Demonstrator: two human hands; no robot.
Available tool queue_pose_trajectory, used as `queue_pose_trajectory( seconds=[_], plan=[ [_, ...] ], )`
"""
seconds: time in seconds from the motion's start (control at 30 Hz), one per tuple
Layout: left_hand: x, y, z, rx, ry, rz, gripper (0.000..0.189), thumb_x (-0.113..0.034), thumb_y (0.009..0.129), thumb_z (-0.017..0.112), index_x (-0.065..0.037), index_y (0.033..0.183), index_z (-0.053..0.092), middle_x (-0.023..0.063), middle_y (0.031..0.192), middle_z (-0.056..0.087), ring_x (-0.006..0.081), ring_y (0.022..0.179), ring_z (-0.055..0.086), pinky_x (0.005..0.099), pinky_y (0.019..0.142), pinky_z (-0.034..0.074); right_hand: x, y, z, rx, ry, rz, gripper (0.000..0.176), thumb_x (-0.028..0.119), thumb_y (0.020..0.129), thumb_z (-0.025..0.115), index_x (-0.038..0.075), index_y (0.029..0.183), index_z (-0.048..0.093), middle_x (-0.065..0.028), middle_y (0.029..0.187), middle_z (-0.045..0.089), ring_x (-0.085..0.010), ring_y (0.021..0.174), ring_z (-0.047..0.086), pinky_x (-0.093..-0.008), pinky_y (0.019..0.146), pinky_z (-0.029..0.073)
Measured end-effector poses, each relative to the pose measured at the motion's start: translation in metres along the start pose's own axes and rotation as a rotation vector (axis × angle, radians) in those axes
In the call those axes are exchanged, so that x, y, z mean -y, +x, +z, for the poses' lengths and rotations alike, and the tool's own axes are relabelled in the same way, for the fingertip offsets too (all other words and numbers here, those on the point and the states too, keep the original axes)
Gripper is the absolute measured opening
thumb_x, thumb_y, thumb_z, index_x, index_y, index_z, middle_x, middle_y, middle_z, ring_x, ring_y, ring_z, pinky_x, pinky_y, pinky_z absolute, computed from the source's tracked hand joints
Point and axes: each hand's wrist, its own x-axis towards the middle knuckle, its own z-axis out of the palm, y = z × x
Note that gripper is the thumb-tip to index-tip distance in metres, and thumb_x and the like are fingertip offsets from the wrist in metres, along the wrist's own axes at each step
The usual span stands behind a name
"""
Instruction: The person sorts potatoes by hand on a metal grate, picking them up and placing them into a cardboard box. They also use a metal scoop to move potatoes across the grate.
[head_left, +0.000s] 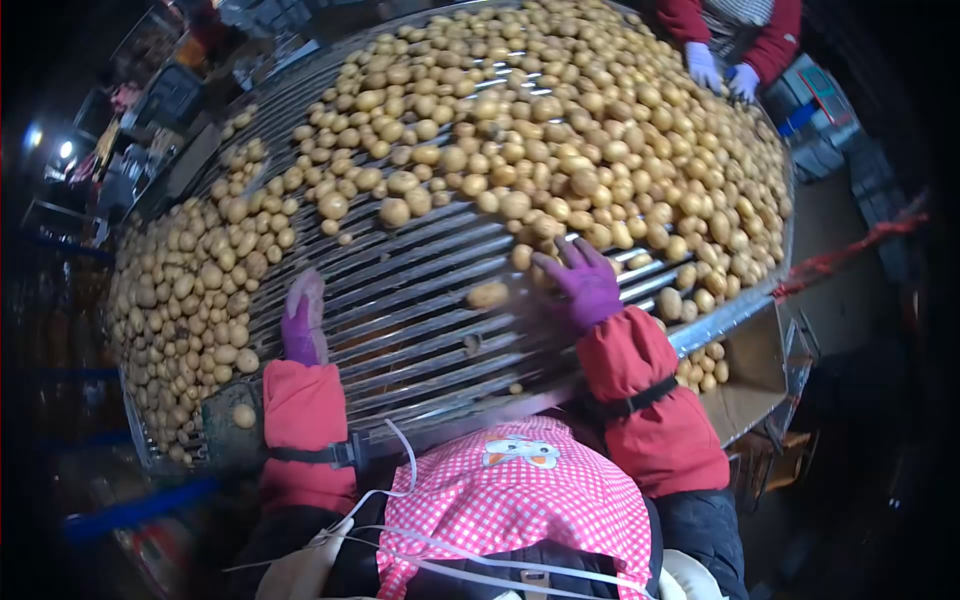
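Reaching: my right hand [585, 285], fingers spread and empty, touches potatoes [560, 130].
My left hand [303, 320]: open, empty, on rollers [420, 290].
Done: box [755, 385] partly filled.
Remaining: most potatoes, I judge.

The room is dark at its edges, with two small bright lamps [62, 148] far left above a clutter of dark crates [172, 95]. Far right stand stacked blue crates [812, 112] beside a dull brown floor [850, 300], and a red strap [855, 245] runs across it, slanting up to the right. Near right sits an open cardboard box [752, 375] with a wooden frame [780, 462] just beside it. Near left, a blue bar [130, 510] crosses the shadow.
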Motion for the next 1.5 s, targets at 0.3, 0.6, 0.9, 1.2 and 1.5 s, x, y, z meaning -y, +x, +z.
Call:
queue_pose_trajectory(
  seconds=[0.3, 0.6, 0.9, 1.2, 1.5],
  plan=[
    [0.021, 0.048, -0.076, -0.134, 0.002, -0.038, 0.051, -0.028, 0.098, 0.050, 0.004, 0.137, 0.043, 0.0181, 0.142, 0.044, 0.0282, 0.131, 0.044, 0.0373, 0.113, 0.032, -0.055, 0.029, 0.014, -0.044, 0.146, 0.104, 0.057, 0.043, 0.063, 0.082, 0.018, 0.110, 0.063, -0.0113, 0.133, 0.055, -0.0362, 0.110, 0.059, -0.0454, 0.090, 0.050],
    [0.026, 0.048, 0.026, 0.112, -0.099, 0.025, 0.064, -0.041, 0.096, 0.053, 0.000, 0.142, 0.038, 0.0185, 0.145, 0.041, 0.0321, 0.135, 0.040, 0.0423, 0.117, 0.026, -0.043, -0.006, -0.030, -0.480, 2.292, 0.898, 0.054, 0.053, 0.096, 0.044, 0.016, 0.135, 0.041, -0.0136, 0.130, 0.054, -0.0136, 0.056, 0.047, -0.0214, 0.041, 0.033],
    [0.015, -0.034, 0.059, 0.022, -0.227, 0.036, 0.049, -0.028, 0.099, 0.052, 0.002, 0.137, 0.044, 0.0209, 0.140, 0.045, 0.0311, 0.132, 0.044, 0.0400, 0.114, 0.033, -0.167, -0.197, -0.038, -0.625, 2.155, 0.823, 0.035, 0.038, 0.093, 0.058, 0.008, 0.111, 0.057, -0.0113, 0.091, 0.058, -0.0194, 0.076, 0.057, -0.0291, 0.048, 0.047],
    [-0.025, -0.166, -0.073, -0.663, 0.023, 0.271, 0.043, -0.011, 0.099, 0.050, 0.001, 0.140, 0.042, 0.0140, 0.139, 0.046, 0.0272, 0.130, 0.045, 0.0346, 0.110, 0.036, -0.201, -0.122, -0.048, -0.433, 0.646, 0.569, 0.037, 0.020, 0.100, 0.050, -0.002, 0.130, 0.052, -0.0154, 0.131, 0.054, -0.0247, 0.119, 0.052, -0.0363, 0.103, 0.040],
    [0.001, -0.233, -0.247, -1.307, 0.261, 0.375, 0.063, -0.005, 0.089, 0.064, 0.001, 0.144, 0.036, 0.0138, 0.140, 0.045, 0.0204, 0.127, 0.045, 0.0315, 0.100, 0.043, 0.167, 0.038, 0.003, 0.221, 1.047, -0.038, 0.041, 0.005, 0.085, 0.068, 0.001, 0.124, 0.057, -0.0115, 0.117, 0.063, -0.0222, 0.108, 0.060, -0.0339, 0.091, 0.049]
  ],
)
